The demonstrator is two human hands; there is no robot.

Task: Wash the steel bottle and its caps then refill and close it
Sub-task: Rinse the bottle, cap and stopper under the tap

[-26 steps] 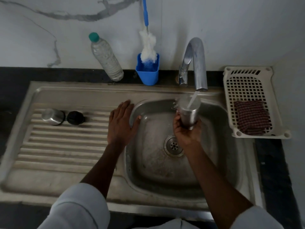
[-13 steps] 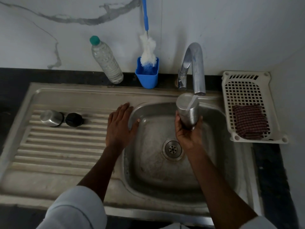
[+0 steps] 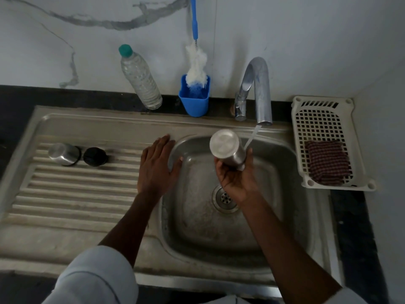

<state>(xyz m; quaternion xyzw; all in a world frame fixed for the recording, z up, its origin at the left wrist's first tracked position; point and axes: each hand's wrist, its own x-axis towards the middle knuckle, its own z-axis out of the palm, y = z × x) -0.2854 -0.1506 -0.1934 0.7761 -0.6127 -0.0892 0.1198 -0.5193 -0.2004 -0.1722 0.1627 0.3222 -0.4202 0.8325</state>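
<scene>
My right hand [image 3: 235, 179] grips the steel bottle [image 3: 226, 150] over the sink basin [image 3: 197, 227]. The bottle is tipped over, its flat base facing up and toward me and its mouth hidden behind my hand. Water runs from the tap [image 3: 260, 93] and passes just right of the bottle. Flat on the sink rim at the basin's left edge lies my left hand [image 3: 156, 167], fingers straight. A steel cap [image 3: 63, 153] and a black cap [image 3: 94, 156] stand side by side on the ribbed drainboard [image 3: 76, 194] at the left.
Against the back wall lean a clear plastic bottle with a green cap [image 3: 140, 77] and a blue holder [image 3: 194, 102] with a bottle brush [image 3: 197, 62]. A white plastic basket [image 3: 328, 145] with a checked scrub cloth [image 3: 326, 164] sits right of the sink.
The bottle stood upright under the running water before. My right hand has tipped it over and shifted it left of the stream. My left hand has stayed on the rim.
</scene>
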